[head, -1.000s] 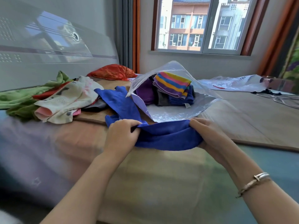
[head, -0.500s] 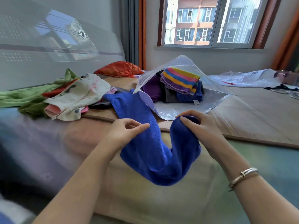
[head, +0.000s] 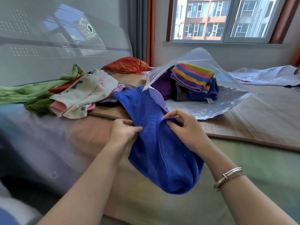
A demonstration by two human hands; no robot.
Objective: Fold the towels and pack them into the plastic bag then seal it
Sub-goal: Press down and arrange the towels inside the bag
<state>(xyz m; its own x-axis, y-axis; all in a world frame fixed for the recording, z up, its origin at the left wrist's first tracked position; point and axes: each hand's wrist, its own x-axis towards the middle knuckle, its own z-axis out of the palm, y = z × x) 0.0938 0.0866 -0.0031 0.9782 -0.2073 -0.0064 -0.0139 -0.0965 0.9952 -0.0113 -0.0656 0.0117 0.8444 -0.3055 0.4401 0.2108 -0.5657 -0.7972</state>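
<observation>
Hanging over the bed edge, the blue towel [head: 155, 148] is pinched by the left hand [head: 124, 134] and right hand [head: 186, 129], likely so it can be folded for the plastic bag [head: 211, 108] just behind.

Bed [head: 68, 143] with woven straw mat [head: 253, 120] carries: clear plastic bag [head: 215, 108] of folded towels, heap of unfolded green and cream cloths [head: 68, 93], orange-red cushion [head: 128, 65], trailing blue microfibre towel [head: 141, 104].
</observation>
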